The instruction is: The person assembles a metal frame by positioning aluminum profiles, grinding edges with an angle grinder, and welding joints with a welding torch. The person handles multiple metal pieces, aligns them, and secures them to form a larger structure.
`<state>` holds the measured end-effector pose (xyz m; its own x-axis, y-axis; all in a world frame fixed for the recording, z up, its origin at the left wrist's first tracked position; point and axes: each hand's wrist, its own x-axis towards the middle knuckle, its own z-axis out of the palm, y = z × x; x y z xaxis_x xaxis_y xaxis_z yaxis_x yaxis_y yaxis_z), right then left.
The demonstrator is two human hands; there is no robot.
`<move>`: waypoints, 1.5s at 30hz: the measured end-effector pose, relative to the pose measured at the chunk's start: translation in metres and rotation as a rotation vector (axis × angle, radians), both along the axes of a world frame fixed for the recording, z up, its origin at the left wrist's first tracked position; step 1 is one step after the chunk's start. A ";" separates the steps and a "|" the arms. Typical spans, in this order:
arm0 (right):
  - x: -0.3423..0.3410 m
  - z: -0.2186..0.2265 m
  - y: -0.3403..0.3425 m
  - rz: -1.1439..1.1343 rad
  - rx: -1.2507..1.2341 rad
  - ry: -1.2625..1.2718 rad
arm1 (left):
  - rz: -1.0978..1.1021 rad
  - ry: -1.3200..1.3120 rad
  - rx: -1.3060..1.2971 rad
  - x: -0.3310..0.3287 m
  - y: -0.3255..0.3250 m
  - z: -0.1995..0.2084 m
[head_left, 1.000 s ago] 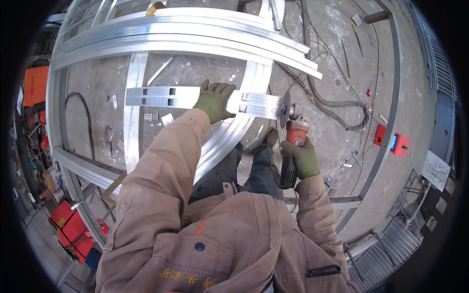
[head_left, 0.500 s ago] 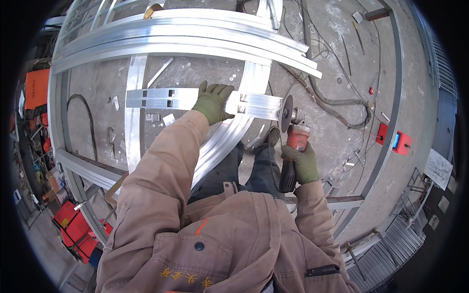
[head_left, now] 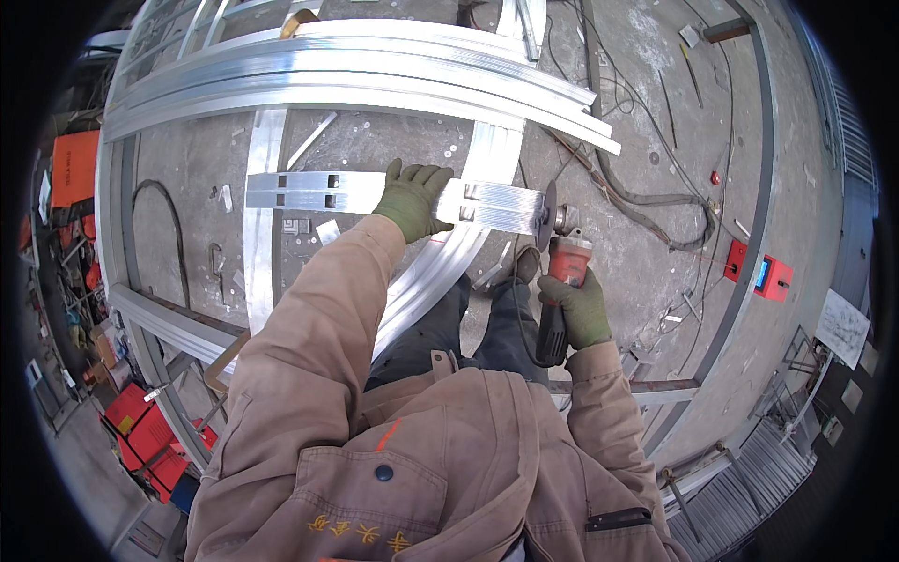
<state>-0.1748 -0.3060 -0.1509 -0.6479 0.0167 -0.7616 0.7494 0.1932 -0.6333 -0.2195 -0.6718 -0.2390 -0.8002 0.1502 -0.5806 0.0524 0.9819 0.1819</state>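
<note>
A short length of silvery metal profile (head_left: 361, 193) with several square cut-outs lies across two metal rails. My left hand (head_left: 413, 200), in a green glove, is wrapped over its middle, fingers toward the far edge and thumb near the close edge. In my gloved right hand (head_left: 582, 309) is a red and black angle grinder (head_left: 568, 261), held by its body with the head pointing away from me. Its dark disc (head_left: 550, 214) stands nearly edge-on at the profile's right end, touching it or very close. The exact contact is hard to see.
Long silvery profiles (head_left: 356, 70) are stacked across the far side. A steel frame (head_left: 764, 169) borders the work area. Cables and a hose (head_left: 646, 195) run over the concrete floor at right, near a red device (head_left: 772, 278) with a small screen. Metal offcuts lie scattered below.
The grinder's disc now appears more edge-on at the profile's end. Both hands keep their grip, and the whole view has shifted slightly.
</note>
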 end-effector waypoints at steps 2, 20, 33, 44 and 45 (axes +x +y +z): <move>0.000 0.001 -0.001 0.002 0.002 -0.003 | -0.001 0.002 -0.001 0.000 0.000 0.000; 0.005 0.010 0.022 -0.025 0.026 0.056 | 0.076 0.185 0.221 -0.037 -0.016 0.000; -0.033 0.014 0.003 0.059 0.035 0.052 | 0.260 0.270 0.326 -0.013 -0.005 -0.020; -0.026 -0.002 0.015 0.063 0.017 0.050 | 0.257 0.269 0.327 -0.008 -0.003 -0.031; -0.025 -0.002 0.016 0.061 0.020 0.048 | 0.257 0.282 0.318 -0.008 -0.002 -0.030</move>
